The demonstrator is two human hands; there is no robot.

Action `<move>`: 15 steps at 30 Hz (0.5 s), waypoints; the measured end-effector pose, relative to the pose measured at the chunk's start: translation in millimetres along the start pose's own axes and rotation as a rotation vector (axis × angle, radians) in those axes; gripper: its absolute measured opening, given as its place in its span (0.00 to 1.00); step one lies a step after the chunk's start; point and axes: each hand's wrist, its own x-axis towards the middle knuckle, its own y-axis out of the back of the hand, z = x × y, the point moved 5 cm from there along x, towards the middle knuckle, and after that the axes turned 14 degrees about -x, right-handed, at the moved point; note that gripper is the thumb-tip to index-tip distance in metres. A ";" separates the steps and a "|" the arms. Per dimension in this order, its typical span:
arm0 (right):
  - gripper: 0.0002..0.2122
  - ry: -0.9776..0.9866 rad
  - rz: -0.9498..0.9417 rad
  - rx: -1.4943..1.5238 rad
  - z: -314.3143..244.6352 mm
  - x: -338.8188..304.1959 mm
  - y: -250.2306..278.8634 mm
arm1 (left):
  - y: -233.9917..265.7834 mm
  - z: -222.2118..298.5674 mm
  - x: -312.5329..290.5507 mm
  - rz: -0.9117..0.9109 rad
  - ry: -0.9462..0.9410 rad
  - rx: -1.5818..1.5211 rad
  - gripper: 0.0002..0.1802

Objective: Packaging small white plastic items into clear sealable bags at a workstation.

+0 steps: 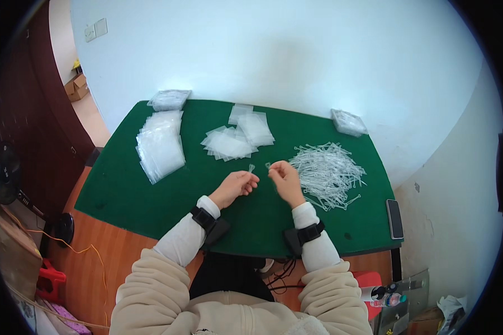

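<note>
Above the middle of the table, my left hand is closed with a thin clear plastic stick pinched in its fingers, the rounded end pointing up. I cannot tell whether it is one stick or a few together. A little to the right, my right hand pinches another clear plastic stick, its rounded tip showing beyond the fingertips. The two hands are close but apart. Next to the right hand lies a large loose pile of the same clear sticks. Beyond the hands are fanned-out clear plastic bags.
More clear bags overlap at the left of the green table. Filled bag bundles stand at the back left and back right. A phone lies at the right edge. A wall borders the far side.
</note>
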 end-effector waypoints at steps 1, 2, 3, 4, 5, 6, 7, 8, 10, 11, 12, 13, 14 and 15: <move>0.03 -0.012 -0.041 0.180 -7.3 -3.1 -10.0 | -1.5 -1.1 -0.1 -0.019 0.036 0.045 0.16; 0.03 -0.029 -0.089 0.357 -12.5 -6.8 -15.1 | -2.1 -1.2 -0.4 -0.019 0.033 0.044 0.16; 0.03 -0.028 -0.091 0.356 -16.0 -7.9 -14.0 | -3.3 -2.3 -0.4 -0.038 0.038 0.024 0.17; 0.04 -0.051 -0.112 0.420 -18.8 -9.5 -13.7 | -4.3 -3.7 -0.4 -0.056 0.044 0.004 0.17; 0.04 -0.073 -0.134 0.486 -21.2 -10.6 -14.5 | -5.7 -3.3 -1.2 -0.073 0.051 -0.015 0.18; 0.04 -0.098 -0.156 0.552 -21.7 -11.7 -16.1 | -6.1 -3.0 -1.4 -0.070 0.052 -0.016 0.18; 0.04 -0.100 -0.159 0.553 -21.0 -11.6 -16.7 | -8.3 -3.4 -1.1 -0.096 0.065 -0.019 0.18; 0.04 -0.109 -0.171 0.567 -19.8 -10.7 -16.9 | -10.4 -4.0 -0.7 -0.121 0.078 -0.022 0.19; 0.03 -0.125 -0.192 0.593 -17.3 -8.4 -17.2 | -12.9 -4.2 -1.0 -0.145 0.094 -0.027 0.19; 0.03 -0.128 -0.194 0.594 -16.9 -8.1 -17.1 | -14.6 -4.0 -1.3 -0.161 0.102 -0.024 0.19; 0.03 -0.135 -0.168 0.584 -16.0 -7.8 -15.6 | -16.3 -3.7 -1.9 -0.177 0.109 -0.021 0.19; 0.03 -0.141 -0.142 0.573 -15.5 -7.8 -14.1 | -17.7 -3.4 -2.8 -0.193 0.117 -0.018 0.19; 0.03 -0.147 -0.116 0.562 -14.8 -7.7 -13.0 | -18.3 -2.8 -3.6 -0.192 0.119 -0.019 0.19; 0.03 -0.148 -0.116 0.562 -14.3 -7.4 -13.2 | -19.5 -2.5 -4.4 -0.198 0.125 -0.018 0.19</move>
